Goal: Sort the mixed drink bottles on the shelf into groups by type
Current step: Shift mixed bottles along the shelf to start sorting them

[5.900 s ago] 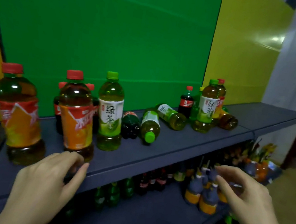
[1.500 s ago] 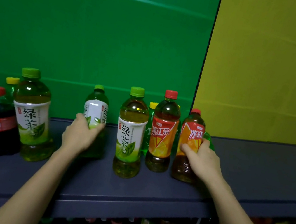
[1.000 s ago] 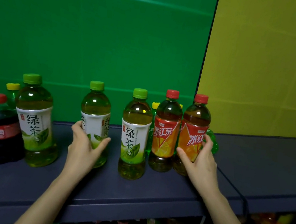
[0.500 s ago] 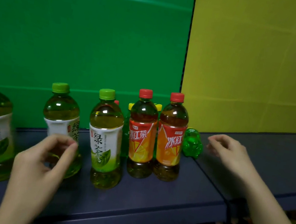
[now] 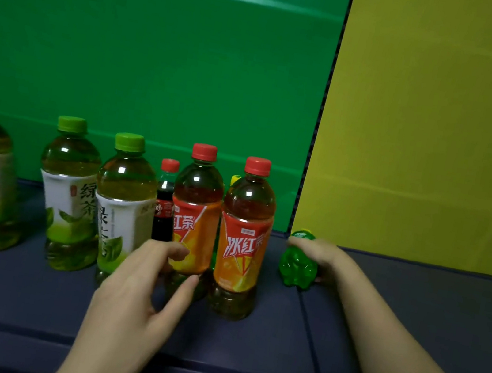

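Sorting seems well advanced: three green teas point(image 5: 70, 200) stand in a row at 9 o'clock on the shelf point(image 5: 245, 347), two red teas point(image 5: 242, 243) just beside them, all capped and nearly full, pale liquid and amber. A cola point(image 5: 164, 205) behind them, at 12 o'clock, is probably not yet grouped. The right hand point(image 5: 320, 257) clamps a green bottle point(image 5: 296, 268) lying at 3 o'clock of the red teas; its content I cannot tell. The left hand point(image 5: 137, 291), fingers apart, holds nothing before the red teas.

The iced tea bottle point(image 5: 241, 250) reads 冰红茶; a green tea bottle point(image 5: 70, 200) reads 绿茶.
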The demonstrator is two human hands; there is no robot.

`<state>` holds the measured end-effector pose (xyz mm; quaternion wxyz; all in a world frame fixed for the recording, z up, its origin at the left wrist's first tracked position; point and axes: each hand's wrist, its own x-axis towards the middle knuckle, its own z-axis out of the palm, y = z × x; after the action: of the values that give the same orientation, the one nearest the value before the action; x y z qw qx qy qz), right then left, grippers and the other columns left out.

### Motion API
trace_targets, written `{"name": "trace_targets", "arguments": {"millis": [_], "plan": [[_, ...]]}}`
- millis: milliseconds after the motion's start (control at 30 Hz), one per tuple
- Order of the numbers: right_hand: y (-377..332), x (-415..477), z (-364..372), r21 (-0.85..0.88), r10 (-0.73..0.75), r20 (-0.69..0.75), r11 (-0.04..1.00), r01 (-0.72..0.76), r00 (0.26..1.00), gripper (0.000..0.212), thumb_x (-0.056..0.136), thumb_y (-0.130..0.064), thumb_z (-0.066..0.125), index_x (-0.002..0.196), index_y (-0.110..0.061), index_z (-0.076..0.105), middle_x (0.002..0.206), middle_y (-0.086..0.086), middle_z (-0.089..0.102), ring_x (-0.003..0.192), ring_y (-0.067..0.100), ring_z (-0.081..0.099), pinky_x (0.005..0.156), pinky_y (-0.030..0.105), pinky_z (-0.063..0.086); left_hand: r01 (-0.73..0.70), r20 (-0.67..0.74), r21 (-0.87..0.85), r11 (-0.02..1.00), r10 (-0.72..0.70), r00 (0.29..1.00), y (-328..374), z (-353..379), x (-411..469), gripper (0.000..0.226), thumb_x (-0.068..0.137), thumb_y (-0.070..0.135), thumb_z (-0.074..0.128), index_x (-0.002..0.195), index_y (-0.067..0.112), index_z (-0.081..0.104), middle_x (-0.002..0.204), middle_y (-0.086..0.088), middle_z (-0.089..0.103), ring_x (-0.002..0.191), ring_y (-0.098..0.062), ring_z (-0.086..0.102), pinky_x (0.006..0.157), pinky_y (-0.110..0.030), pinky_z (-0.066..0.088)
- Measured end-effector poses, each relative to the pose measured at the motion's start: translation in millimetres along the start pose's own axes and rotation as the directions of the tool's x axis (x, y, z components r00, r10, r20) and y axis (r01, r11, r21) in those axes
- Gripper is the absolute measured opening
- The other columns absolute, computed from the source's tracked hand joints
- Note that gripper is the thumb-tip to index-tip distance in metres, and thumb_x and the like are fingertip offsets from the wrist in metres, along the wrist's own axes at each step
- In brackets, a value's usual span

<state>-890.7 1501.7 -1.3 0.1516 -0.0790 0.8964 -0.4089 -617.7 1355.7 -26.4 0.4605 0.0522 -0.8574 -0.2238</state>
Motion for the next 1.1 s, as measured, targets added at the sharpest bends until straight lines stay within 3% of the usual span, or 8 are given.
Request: {"name": "trace_targets", "arguments": {"millis": [67,200,300,433,600,800,933,1100], "plan": [[5.7,-1.6,1.3,-0.048,-0.115,-0.044,0.992,0.113,0.992,0.063,0.073,-0.058,0.059,0.11,-0.007,0.058,0.113,0.016,0.063,0.097,0.031,0.061,0.081,0.033,0.049,0.013,-0.021,0.04,0.999,-0.013,1.0,-0.3,7.7,-4.1,0.033,0.08,0.052,0.046,0.104,0.031,0.053,0.094,0.021,0.053,0.086,0.0,0.056,0.067,-0.02,0.047],[16.7,-23.8,1.7,-0.041,-0.347,-0.281,0.936,0.351,0.895,0.08,0.076,-0.052,0.066,0.133,-0.009,0.028,0.128,0.012,0.051,0.114,0.032,0.053,0.085,0.033,0.041,0.067,-0.06,0.072,0.995,-0.063,0.996,-4.9,15.1,-9.9,0.044,0.079,0.052,0.045,0.116,0.027,0.047,0.106,0.016,0.05,0.095,-0.001,0.051,0.07,-0.016,0.044],[22.6,-43.9,0.6,-0.014,-0.466,-0.288,0.876,0.483,0.837,0.084,0.07,-0.045,0.075,0.128,-0.016,0.021,0.128,0.009,0.051,0.111,0.029,0.055,0.087,0.035,0.043,0.104,-0.078,0.094,0.99,-0.096,0.992,-8.6,17.8,-7.9,0.059,0.082,0.048,0.052,0.131,0.019,0.036,0.12,0.006,0.045,0.107,-0.012,0.049,0.078,-0.026,0.046],[30.2,-65.3,10.8,-0.07,-0.537,-0.326,0.834,0.547,0.778,0.084,0.064,-0.038,0.081,0.122,-0.019,0.022,0.116,-0.001,0.046,0.105,0.024,0.055,0.086,0.034,0.043,0.195,-0.001,0.005,0.981,-0.195,0.981,-4.9,22.1,1.7,0.076,0.085,0.04,0.058,0.145,0.018,0.017,0.143,0.003,0.034,0.13,-0.011,0.037,0.095,-0.04,0.048],[33.7,-88.7,17.2,0.019,-0.531,-0.278,0.83,0.557,0.801,0.112,0.062,-0.028,0.084,0.141,-0.024,0.004,0.143,0.01,0.03,0.13,0.026,0.037,0.106,0.039,0.034,0.281,0.122,-0.205,0.937,-0.261,0.958,-2.3,24.8,25.9,0.081,0.087,0.038,0.057,0.147,0.023,0.005,0.146,0.008,0.03,0.132,-0.007,0.034,0.109,-0.032,0.033],[22.6,-149.0,39.5,-0.08,-0.707,-0.489,0.62,0.78,0.511,0.083,0.077,-0.014,0.071,0.143,-0.018,0.02,0.143,-0.005,0.027,0.131,0.011,0.031,0.109,0.029,0.028,0.399,0.235,-0.334,0.854,-0.335,0.912,-3.0,29.9,52.4,0.082,0.083,0.018,0.066,0.144,0.017,0.012,0.135,0.001,0.041,0.123,-0.013,0.044,0.105,-0.036,0.039],[0.9,-154.8,69.2,0.046,-0.734,-0.362,0.602,0.798,0.575,0.083,0.081,-0.027,0.067,0.145,-0.026,0.013,0.137,-0.022,0.019,0.129,-0.003,0.023,0.104,0.014,0.023,0.452,0.183,-0.321,0.832,-0.413,0.892,-4.8,36.0,60.2,0.076,0.078,0.019,0.071,0.138,0.012,0.024,0.132,-0.005,0.047,0.123,-0.019,0.046,0.105,-0.041,0.04],[-13.1,-132.0,85.9,0.324,-0.574,-0.188,0.73,0.602,0.797,0.085,0.072,-0.026,0.077,0.137,-0.021,0.023,0.123,-0.005,0.049,0.115,0.014,0.051,0.084,0.017,0.041,0.445,0.115,-0.342,0.827,-0.433,0.894,-1.8,38.7,54.9,0.066,0.079,0.018,0.071,0.129,0.012,0.028,0.127,-0.005,0.051,0.117,-0.02,0.052,0.1,-0.041,0.045]]}}
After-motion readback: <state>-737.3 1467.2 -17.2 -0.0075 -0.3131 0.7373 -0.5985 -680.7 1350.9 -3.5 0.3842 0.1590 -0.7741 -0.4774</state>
